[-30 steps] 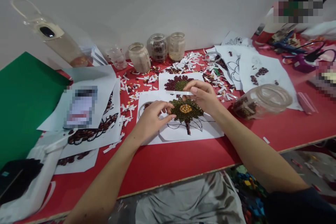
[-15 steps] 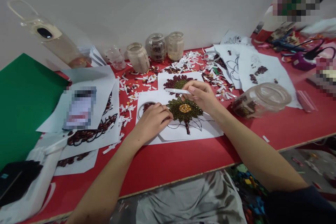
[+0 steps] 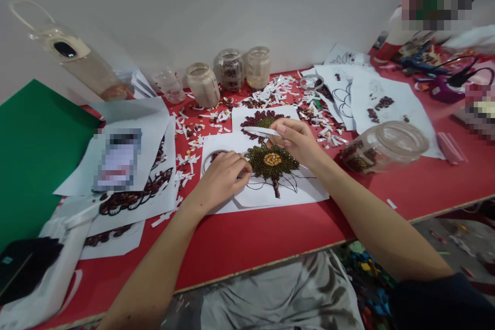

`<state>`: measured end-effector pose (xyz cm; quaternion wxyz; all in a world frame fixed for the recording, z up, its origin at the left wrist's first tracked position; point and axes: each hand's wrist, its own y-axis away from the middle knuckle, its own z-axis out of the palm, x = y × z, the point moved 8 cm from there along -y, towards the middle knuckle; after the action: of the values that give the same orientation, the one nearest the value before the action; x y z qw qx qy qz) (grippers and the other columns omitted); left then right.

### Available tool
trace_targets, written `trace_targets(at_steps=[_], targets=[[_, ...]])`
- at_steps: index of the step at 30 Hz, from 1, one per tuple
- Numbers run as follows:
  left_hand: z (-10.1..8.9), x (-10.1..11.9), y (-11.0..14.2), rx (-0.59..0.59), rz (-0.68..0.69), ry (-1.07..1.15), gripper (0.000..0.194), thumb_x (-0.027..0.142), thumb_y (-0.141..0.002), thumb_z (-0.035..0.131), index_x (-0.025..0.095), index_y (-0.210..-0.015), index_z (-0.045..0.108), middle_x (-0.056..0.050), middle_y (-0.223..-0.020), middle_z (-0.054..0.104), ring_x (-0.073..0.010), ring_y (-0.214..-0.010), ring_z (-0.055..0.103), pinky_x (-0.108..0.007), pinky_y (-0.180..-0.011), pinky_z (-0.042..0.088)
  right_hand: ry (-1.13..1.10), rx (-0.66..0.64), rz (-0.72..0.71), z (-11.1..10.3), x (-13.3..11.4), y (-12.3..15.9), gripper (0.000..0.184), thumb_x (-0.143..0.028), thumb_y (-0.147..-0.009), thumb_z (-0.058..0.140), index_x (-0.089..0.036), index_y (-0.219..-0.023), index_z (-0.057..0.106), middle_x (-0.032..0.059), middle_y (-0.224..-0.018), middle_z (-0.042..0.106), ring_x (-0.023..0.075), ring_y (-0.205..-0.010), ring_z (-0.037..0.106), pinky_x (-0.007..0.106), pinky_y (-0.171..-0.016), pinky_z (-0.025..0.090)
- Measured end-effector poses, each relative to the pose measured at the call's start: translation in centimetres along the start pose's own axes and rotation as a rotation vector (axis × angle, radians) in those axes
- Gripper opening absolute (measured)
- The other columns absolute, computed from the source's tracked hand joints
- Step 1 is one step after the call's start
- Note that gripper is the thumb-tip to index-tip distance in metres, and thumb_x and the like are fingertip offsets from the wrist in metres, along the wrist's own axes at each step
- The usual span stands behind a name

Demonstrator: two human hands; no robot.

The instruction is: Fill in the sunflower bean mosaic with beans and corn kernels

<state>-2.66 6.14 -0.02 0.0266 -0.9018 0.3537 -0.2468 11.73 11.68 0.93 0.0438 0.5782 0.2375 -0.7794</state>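
My right hand (image 3: 296, 139) pinches one end of a thin white strip (image 3: 259, 130), paper or tape, which points left above the sheet. Under it lies a white sheet (image 3: 309, 191) with flowers made of seeds: a green flower (image 3: 255, 161) with a yellow kernel centre (image 3: 273, 159) and a dark red one (image 3: 258, 118) behind. A stem of dark seeds runs down among drawn leaf outlines. My left hand (image 3: 228, 172) is over the sheet's left side with fingers curled together; what they hold, if anything, is hidden. It partly covers a round lid (image 3: 204, 165) with dark red beans.
Glass jars (image 3: 203, 85) stand along the wall. Paper scraps (image 3: 278, 90) and loose seeds litter the red table (image 3: 270, 227). A large jar (image 3: 382, 147) lies tilted at right. Left are a phone (image 3: 118, 160) on papers, a green board (image 3: 42, 149) and a bottle (image 3: 85, 62).
My left hand has shifted slightly left, its fingers curling more tightly away from the green flower. The white strip in my right hand has tilted up a little at its free end.
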Motion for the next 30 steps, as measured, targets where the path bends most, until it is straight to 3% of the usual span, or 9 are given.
trace_targets(at_steps=[4,7,9,11,20,24,30], targets=[[-1.1,-0.5,0.2,0.110,-0.070,0.078,0.014,0.026,-0.092,0.055,0.021,-0.083,0.064,0.000,-0.081,0.068,-0.0177,-0.078,0.060,-0.031,-0.078,0.046,-0.008,0.017,-0.013,-0.1,-0.2,-0.1,0.026,-0.048,-0.087,0.069,-0.024,-0.075,0.071,-0.0089,-0.050,0.029,0.0101,-0.051,0.031,0.030,-0.064,0.050],[-2.8,-2.4,0.9,0.328,-0.218,0.118,0.011,0.026,-0.093,0.056,0.021,-0.087,0.064,0.000,-0.076,0.066,-0.0156,-0.067,0.058,-0.028,-0.066,0.045,-0.006,0.035,-0.017,-0.3,-0.3,-0.2,0.029,-0.049,-0.087,0.069,-0.024,-0.071,0.069,-0.0086,-0.050,0.029,0.0103,-0.051,0.032,0.031,-0.065,0.051],[-3.9,-3.7,1.6,0.494,-0.319,0.101,0.008,0.024,-0.092,0.058,0.021,-0.096,0.064,-0.003,-0.086,0.070,-0.0169,-0.073,0.061,-0.029,-0.068,0.047,-0.010,0.043,-0.020,-0.4,-0.4,-0.2,0.030,-0.048,-0.087,0.069,-0.024,-0.069,0.067,-0.0085,-0.050,0.029,0.0103,-0.051,0.032,0.031,-0.065,0.052],[-4.5,-4.1,2.0,0.567,-0.349,0.062,0.012,0.020,-0.090,0.060,0.021,-0.101,0.065,-0.005,-0.097,0.071,-0.0190,-0.084,0.064,-0.031,-0.076,0.049,-0.014,0.052,-0.024,-0.5,-0.5,-0.2,0.031,-0.048,-0.087,0.070,-0.024,-0.067,0.066,-0.0084,-0.050,0.029,0.0102,-0.051,0.032,0.030,-0.065,0.052],[-2.3,-1.4,0.6,0.301,-0.138,-0.050,0.022,0.010,-0.094,0.050,0.020,-0.095,0.069,-0.004,-0.099,0.070,-0.0214,-0.096,0.062,-0.036,-0.087,0.046,0.017,0.058,-0.001,-0.7,-0.1,-0.2,0.030,-0.050,-0.084,0.072,-0.024,-0.071,0.068,-0.0088,-0.050,0.031,0.0098,-0.051,0.034,0.031,-0.066,0.053],[-0.9,-0.4,0.1,0.112,0.024,-0.103,0.013,0.017,-0.095,0.056,0.020,-0.094,0.069,-0.004,-0.096,0.069,-0.0213,-0.094,0.059,-0.036,-0.085,0.044,0.016,0.058,-0.004,-0.7,-0.1,-0.2,0.030,-0.051,-0.084,0.073,-0.024,-0.072,0.068,-0.0089,-0.050,0.031,0.0096,-0.050,0.034,0.031,-0.066,0.052],[0.1,0.3,0.0,0.017,0.032,-0.114,0.013,0.025,-0.096,0.059,0.019,-0.088,0.067,-0.002,-0.091,0.070,-0.0205,-0.091,0.059,-0.036,-0.086,0.042,0.018,0.055,-0.012,-0.7,-0.1,-0.2,0.028,-0.049,-0.085,0.071,-0.023,-0.074,0.070,-0.0089,-0.050,0.032,0.0092,-0.050,0.034,0.031,-0.066,0.052]])
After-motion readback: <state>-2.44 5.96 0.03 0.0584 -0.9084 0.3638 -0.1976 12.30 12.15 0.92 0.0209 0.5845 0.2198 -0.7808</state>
